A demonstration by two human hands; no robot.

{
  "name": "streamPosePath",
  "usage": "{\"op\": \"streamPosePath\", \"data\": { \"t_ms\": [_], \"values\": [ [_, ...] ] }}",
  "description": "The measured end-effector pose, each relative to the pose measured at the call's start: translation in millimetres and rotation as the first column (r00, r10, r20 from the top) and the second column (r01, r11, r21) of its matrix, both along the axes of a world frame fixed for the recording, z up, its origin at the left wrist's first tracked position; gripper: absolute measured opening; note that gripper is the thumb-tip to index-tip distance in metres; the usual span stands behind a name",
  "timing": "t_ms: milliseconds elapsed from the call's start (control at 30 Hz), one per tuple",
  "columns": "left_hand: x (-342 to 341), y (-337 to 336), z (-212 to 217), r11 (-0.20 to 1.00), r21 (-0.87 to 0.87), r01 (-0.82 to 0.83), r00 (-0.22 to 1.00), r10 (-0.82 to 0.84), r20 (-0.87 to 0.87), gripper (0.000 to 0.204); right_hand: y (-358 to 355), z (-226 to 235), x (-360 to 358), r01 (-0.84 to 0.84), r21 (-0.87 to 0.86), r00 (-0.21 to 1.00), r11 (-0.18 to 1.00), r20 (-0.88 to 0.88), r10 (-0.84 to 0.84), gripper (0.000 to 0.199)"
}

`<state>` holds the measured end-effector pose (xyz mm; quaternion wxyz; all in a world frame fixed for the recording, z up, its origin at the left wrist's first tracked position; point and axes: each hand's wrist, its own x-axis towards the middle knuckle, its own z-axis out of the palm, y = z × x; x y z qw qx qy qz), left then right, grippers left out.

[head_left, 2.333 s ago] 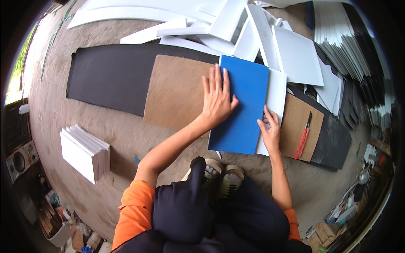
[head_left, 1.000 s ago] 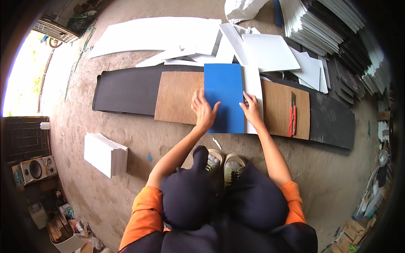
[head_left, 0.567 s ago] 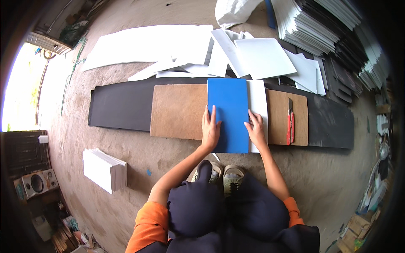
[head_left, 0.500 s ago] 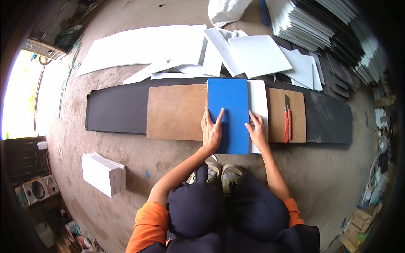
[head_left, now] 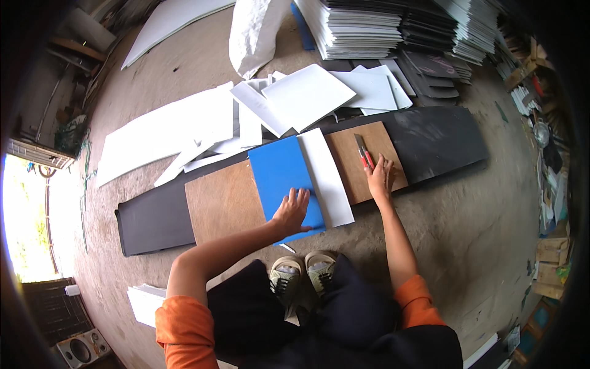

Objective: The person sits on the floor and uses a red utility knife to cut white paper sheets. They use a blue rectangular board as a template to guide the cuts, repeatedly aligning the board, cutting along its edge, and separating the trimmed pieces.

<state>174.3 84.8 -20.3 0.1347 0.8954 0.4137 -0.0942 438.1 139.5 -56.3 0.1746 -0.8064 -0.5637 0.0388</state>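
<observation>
A blue rectangular sheet [head_left: 279, 163] lies on a white sheet [head_left: 324, 175] that sticks out along its right side. Both rest on a brown wooden board [head_left: 224, 194]. Pressing on the lower part of the blue sheet is my left hand [head_left: 292, 212], fingers stretched out. A utility knife [head_left: 364, 152] with a red handle and its blade pointing away lies on the right part of the board. My right hand [head_left: 381, 175] has its fingers closed at the near end of the handle; part of the grip is hidden.
The board sits across a long black slab [head_left: 436, 138]. Beyond it lie loose white sheets [head_left: 307, 92] and a white sack [head_left: 255, 37]. Tall stacks of white and black sheets [head_left: 362, 34] stand at the back right. Another white stack [head_left: 144, 304] is behind my left arm.
My right hand has left the sheets and moved right to the knife handle. My left hand has slid lower on the blue sheet. The whole view has turned and shifted right.
</observation>
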Motion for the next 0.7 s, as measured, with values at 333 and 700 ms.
{"op": "streamPosePath", "data": {
  "t_ms": [333,700],
  "values": [
    [11.1,-29.9,-12.9,0.987,0.128,-0.098,0.982,0.075,0.175,0.096,2.0,-21.9,29.1,-0.174,-0.052,0.781,0.983,-0.616,0.106,0.032],
    [12.2,-1.2,-8.1,0.971,0.177,-0.159,0.968,0.119,0.22,0.089,-21.8,50.2,-37.9,-0.171,-0.066,0.203,0.983,-0.979,-0.031,0.032]
  ]
}}
